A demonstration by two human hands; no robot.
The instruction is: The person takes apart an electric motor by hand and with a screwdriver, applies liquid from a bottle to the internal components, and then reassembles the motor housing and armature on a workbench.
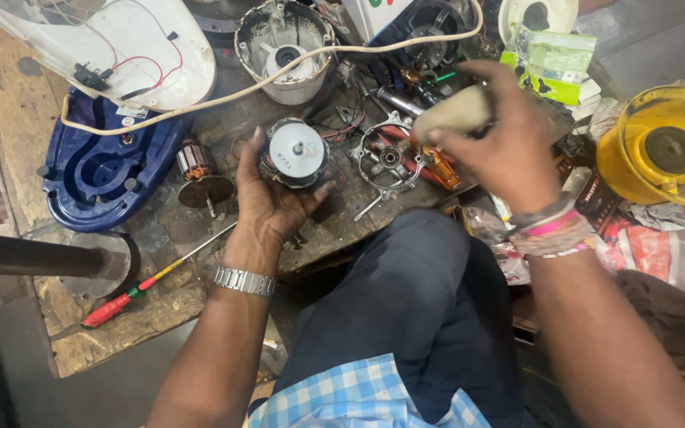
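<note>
One camera sits on the person's head and looks steeply down over the lap onto a cluttered wooden workbench (120, 325). It is close: both forearms enter from the bottom edge at about 6 o'clock and reach up toward the centre. The left hand (275, 198) lies near the middle of the view, the right hand (501, 143) toward 1 o'clock. The bench runs away toward 12 o'clock, where the far clutter is cut by the top edge. No second view is given, so nothing overlaps.

armature (200, 176) left of motor (296, 152)
</note>
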